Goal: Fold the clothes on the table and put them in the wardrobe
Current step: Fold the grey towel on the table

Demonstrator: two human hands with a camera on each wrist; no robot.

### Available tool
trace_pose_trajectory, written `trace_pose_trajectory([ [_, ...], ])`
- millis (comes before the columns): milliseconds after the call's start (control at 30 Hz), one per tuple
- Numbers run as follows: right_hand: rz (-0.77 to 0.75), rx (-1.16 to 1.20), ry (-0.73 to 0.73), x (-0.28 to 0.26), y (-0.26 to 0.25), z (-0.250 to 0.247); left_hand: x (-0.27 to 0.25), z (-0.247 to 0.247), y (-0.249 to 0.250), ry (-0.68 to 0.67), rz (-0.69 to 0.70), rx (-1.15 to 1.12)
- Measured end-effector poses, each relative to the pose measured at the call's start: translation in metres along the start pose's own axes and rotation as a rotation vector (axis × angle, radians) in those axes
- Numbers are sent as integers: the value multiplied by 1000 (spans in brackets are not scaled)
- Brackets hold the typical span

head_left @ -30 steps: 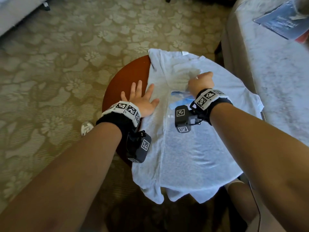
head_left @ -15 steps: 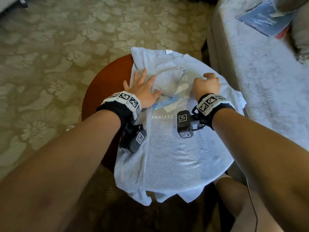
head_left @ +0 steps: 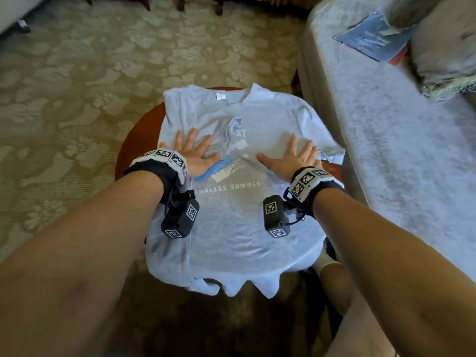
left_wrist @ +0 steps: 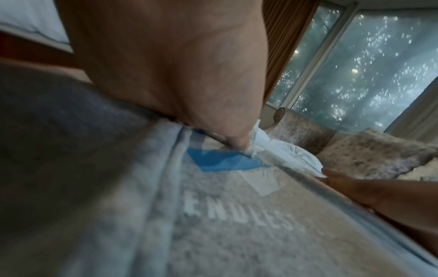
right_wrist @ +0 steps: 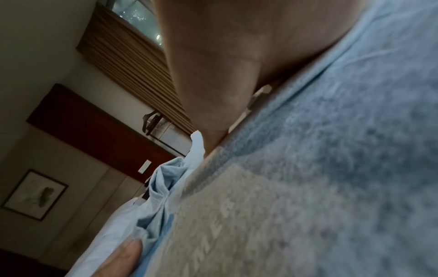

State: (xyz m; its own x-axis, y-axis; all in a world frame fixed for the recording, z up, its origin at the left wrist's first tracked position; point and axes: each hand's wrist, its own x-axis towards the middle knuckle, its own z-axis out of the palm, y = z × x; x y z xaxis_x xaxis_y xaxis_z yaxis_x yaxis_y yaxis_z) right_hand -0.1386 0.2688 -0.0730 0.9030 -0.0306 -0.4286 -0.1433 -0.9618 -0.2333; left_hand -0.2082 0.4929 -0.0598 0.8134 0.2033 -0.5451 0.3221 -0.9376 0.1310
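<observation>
In the head view, a light grey T-shirt (head_left: 237,228) is spread face up over a small round reddish-brown desk (head_left: 134,148), with its collar at the far side and its hem hanging over the near edge. A blue and white print with the words "ENDLESS SUMMER" is seen on its chest. The left hand (head_left: 194,157) is laid flat on the shirt to the left of the print, with the fingers straight and spread, nothing being gripped. The right hand (head_left: 293,158) is laid flat in the same way to the right of the print, well apart from the left hand. A black camera unit and a band of printed markers are worn at each wrist. A patterned beige carpet (head_left: 77,86) is seen around the desk, and a pale upholstered sofa (head_left: 386,150) stands at the right with a blue booklet (head_left: 373,37) lying on it.

In the left wrist view, the left hand (left_wrist: 177,65) is shown pressed down on the shirt (left_wrist: 237,224) just above the blue print, and a window (left_wrist: 369,65) is seen behind.

In the right wrist view, the right hand (right_wrist: 225,65) is shown resting on the grey cloth (right_wrist: 331,168), with bunched folds of cloth beyond it. A framed picture (right_wrist: 35,195) hangs on the wall.
</observation>
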Motion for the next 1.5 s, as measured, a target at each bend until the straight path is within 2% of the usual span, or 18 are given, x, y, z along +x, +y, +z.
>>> trace_pose_trajectory([
  [67,-30,57,10,-11,-11,5,-6,0,-17,-9,-7,-16],
  [167,19,200,166,-13,-14,-1,-4,-3,-24,-7,-1,-34],
  [300,302,302,407,9,4,-20,7,0,-11,30,36,-26],
  [367,431,327,382,21,19,-25,13,-1,-4,39,59,-25],
  [467,489,405,240,31,28,-28,19,-5,5,63,78,-68],
  [533,521,482,261,33,29,-31,17,-11,10,113,75,-96],
  [667,487,685,304,31,28,-37,21,-23,22,276,40,-196],
  [800,538,892,403,31,32,-47,34,-38,53,378,133,-286],
  [900,399,881,232,32,46,-39,46,-44,81,428,225,-475],
  [1000,317,892,189,35,56,-34,59,-38,89,389,167,-751],
  [1067,305,879,295,38,53,-36,64,-32,86,384,140,-912],
  [1133,249,851,481,38,45,-40,65,-34,85,349,126,-987],
  [1200,66,857,621,30,30,-45,67,-43,86,253,85,-1024],
  [1267,-126,860,645,19,10,-50,66,-53,85,152,46,-1040],
  [1333,-296,772,544,6,-13,-52,71,-62,82,41,44,-1099],
  [1433,-615,554,203,-6,-49,-33,71,-71,74,-174,72,-1361],
  [1500,-710,430,19,-8,-63,-14,70,-74,65,-254,72,-1417],
])
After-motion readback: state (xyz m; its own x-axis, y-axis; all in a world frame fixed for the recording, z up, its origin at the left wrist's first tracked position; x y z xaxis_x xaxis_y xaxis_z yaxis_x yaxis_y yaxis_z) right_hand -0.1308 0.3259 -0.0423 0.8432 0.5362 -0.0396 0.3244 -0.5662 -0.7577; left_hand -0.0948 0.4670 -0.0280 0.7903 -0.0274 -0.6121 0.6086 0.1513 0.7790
